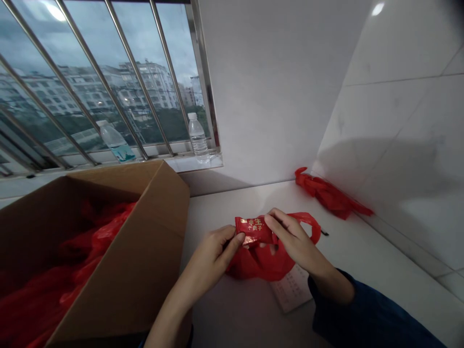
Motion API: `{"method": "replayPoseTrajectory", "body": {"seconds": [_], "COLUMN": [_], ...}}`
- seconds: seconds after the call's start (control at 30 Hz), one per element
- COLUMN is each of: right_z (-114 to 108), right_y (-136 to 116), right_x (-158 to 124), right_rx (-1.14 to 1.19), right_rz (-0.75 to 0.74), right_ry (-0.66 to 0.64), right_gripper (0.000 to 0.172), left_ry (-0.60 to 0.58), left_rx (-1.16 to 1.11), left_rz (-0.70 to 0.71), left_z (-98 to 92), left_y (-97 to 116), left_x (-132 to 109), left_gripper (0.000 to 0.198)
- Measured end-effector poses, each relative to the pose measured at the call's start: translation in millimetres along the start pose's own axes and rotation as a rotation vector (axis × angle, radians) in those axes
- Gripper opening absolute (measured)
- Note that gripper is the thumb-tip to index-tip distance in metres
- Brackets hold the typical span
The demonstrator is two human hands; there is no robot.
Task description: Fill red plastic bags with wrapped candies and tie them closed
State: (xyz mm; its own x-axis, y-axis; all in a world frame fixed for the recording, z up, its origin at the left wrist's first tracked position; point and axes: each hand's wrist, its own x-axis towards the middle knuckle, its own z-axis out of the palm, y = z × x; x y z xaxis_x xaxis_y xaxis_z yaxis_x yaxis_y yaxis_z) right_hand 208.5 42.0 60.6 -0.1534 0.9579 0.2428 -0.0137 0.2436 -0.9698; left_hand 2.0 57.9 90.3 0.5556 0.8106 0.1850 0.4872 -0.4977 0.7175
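Between my two hands is a small red candy packet [255, 231] with gold lettering, its printed face turned up. My left hand [218, 246] pinches its left end between thumb and fingers. At the other end, my right hand [290, 237] grips the packet with the thumb on top. Just beneath the hands a red plastic bag [263, 265] lies on the white tabletop [221, 299], one handle loop spread to the right. Under the bag's near edge rests a printed paper or booklet [293, 290], partly covered.
A large open cardboard box [134, 270] stands on the left, with red plastic bags [105, 237] inside. Another red bag [329, 195] lies by the right wall. Two plastic bottles, one clear [198, 140] and one labelled [118, 145], stand on the barred window's sill.
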Motion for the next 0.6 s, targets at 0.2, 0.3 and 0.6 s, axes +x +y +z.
{"method": "replayPoseTrajectory", "body": {"seconds": [0.2,0.3,0.6], "right_z": [-1,-1,0], "right_y": [3,6,15], "right_x": [0,0,5], "right_rx": [-0.091,-0.118,-0.194], "right_rz": [-0.043,-0.048,-0.054], "right_ry": [0.072,0.102,0.127], "right_gripper": [0.037,0.038,0.041], "left_ry": [-0.028,-0.028,-0.020], "left_rx": [-0.001,-0.012,-0.064], "left_rz": [-0.011,-0.010,-0.013], "left_z": [-0.6,-1.1,-1.2], "left_y": [-1,-1,4], "left_x": [0,1,0], "left_gripper": [0.040,0.040,0.040]}}
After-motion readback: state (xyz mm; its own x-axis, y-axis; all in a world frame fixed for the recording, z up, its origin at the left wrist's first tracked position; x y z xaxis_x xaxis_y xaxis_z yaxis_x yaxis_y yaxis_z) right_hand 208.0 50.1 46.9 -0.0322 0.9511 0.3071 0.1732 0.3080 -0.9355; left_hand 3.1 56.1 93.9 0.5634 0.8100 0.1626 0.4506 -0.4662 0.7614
